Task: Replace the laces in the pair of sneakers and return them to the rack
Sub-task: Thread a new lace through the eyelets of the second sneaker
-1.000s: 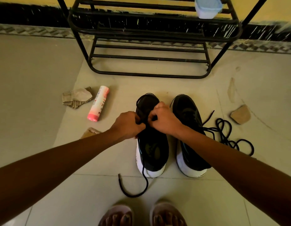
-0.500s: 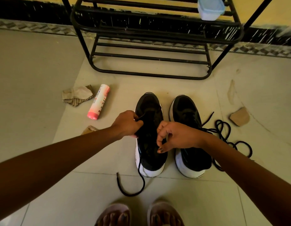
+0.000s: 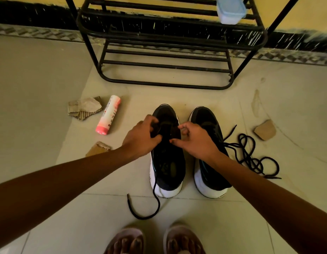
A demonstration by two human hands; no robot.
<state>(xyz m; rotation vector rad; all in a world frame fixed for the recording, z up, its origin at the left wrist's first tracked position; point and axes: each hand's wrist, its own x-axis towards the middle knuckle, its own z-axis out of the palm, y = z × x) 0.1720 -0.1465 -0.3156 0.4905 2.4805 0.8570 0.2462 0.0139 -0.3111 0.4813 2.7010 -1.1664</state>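
Two black sneakers with white soles stand side by side on the floor, toes toward the rack: the left sneaker and the right sneaker. My left hand is closed at the left sneaker's tongue, on a black lace that runs down the shoe's side and curls on the tile. My right hand pinches the right edge of the same sneaker's lacing area with thumb and forefinger. A second loose black lace lies tangled to the right of the right sneaker.
A black metal shoe rack stands against the wall ahead, with a pale plastic container on its upper shelf. A pink tube and cardboard scraps lie left; another scrap lies right. My sandalled feet are below.
My right hand has moved forward from the shoe's middle back up to the tongue. My left hand has stayed at the tongue with the lace.
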